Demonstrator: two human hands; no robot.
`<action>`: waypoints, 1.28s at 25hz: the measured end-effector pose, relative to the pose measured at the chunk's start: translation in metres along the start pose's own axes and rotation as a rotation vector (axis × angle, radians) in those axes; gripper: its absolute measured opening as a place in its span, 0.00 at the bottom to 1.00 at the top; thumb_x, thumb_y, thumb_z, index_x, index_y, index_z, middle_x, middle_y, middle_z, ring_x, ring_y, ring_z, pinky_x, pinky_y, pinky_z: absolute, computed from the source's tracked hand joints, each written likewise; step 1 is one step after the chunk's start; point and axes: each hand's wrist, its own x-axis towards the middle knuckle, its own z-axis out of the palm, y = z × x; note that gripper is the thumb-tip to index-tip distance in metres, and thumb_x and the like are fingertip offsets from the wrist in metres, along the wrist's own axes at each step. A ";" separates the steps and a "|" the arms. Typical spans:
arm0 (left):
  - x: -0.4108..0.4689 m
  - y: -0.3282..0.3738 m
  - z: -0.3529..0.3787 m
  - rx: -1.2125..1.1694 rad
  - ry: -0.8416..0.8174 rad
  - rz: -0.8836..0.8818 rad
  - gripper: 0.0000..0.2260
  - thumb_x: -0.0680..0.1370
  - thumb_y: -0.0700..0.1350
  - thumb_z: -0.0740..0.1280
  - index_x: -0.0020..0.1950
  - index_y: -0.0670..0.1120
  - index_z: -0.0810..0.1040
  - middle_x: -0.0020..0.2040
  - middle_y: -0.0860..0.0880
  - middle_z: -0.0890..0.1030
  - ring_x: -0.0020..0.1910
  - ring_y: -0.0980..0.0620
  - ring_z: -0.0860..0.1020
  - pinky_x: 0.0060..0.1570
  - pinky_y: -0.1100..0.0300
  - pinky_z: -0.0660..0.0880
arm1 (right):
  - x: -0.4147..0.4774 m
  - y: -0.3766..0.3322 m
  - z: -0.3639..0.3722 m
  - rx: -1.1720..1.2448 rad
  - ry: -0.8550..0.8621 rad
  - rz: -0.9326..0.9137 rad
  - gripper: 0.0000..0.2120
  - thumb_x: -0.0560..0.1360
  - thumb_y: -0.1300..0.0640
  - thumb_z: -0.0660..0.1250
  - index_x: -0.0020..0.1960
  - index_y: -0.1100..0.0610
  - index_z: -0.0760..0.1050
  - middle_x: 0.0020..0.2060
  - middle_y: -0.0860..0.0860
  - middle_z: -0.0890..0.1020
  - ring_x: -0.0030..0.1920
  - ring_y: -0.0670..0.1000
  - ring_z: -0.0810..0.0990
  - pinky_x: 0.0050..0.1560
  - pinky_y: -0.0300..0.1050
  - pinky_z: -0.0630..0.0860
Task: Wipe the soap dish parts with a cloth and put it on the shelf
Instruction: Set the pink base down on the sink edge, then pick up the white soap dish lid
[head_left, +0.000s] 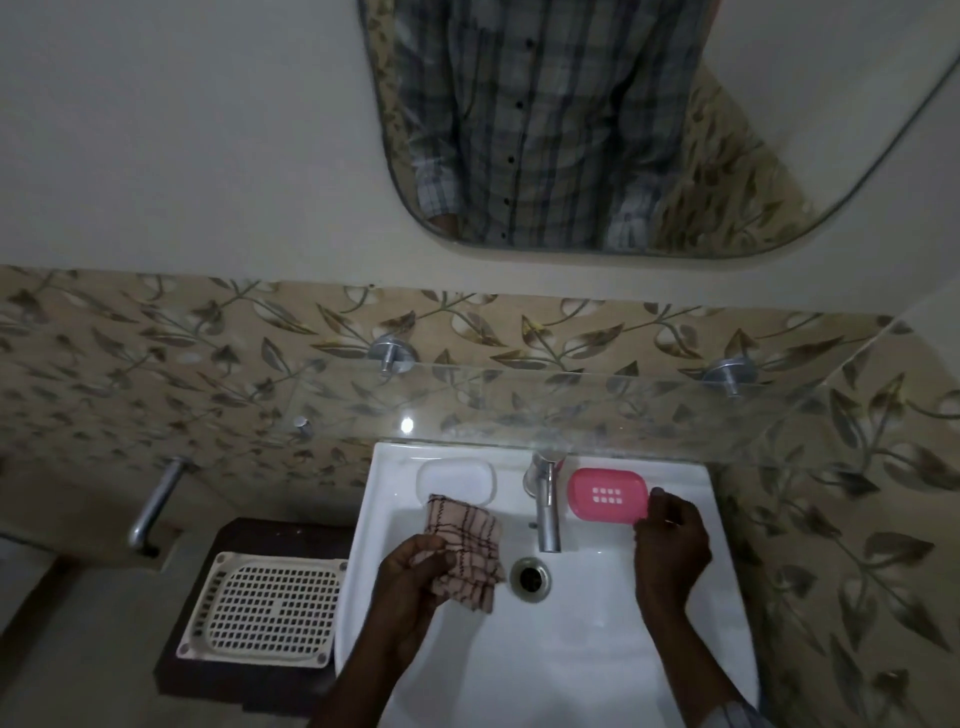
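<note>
A pink soap dish part (607, 493) with small drain slots lies on the right back ledge of the white sink (571, 649). My right hand (670, 545) pinches its right edge with thumb and fingers. A clear soap dish part (457, 482) rests on the left back ledge. My left hand (415, 577) holds a pinkish checked cloth (467, 545) over the basin's left side. The glass shelf (571, 410) runs along the wall just above the sink.
A chrome tap (545, 509) stands between the two dish parts, with the drain (530, 578) below it. A cream perforated tray (265, 608) lies on a dark stand to the left of the sink. A mirror (597, 130) hangs above, and a metal pipe (156, 504) juts out at left.
</note>
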 end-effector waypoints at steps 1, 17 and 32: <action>0.000 0.001 0.004 -0.018 -0.021 -0.002 0.10 0.70 0.25 0.63 0.44 0.38 0.76 0.44 0.34 0.82 0.40 0.39 0.82 0.36 0.52 0.82 | -0.019 -0.007 -0.006 0.126 -0.101 -0.010 0.10 0.76 0.47 0.65 0.44 0.51 0.81 0.32 0.52 0.85 0.32 0.54 0.84 0.36 0.51 0.81; 0.034 -0.014 -0.039 0.490 0.236 0.097 0.19 0.76 0.31 0.66 0.67 0.39 0.75 0.54 0.35 0.80 0.48 0.39 0.82 0.48 0.47 0.82 | -0.083 0.005 0.014 0.403 -0.870 0.506 0.15 0.73 0.68 0.70 0.60 0.64 0.78 0.47 0.65 0.86 0.41 0.63 0.84 0.33 0.46 0.76; 0.096 0.032 -0.028 1.428 -0.179 0.530 0.40 0.67 0.40 0.79 0.75 0.39 0.64 0.70 0.42 0.65 0.71 0.44 0.65 0.71 0.56 0.65 | -0.073 0.008 -0.004 0.275 -0.875 0.291 0.17 0.71 0.70 0.73 0.56 0.57 0.80 0.47 0.55 0.88 0.45 0.54 0.88 0.38 0.43 0.83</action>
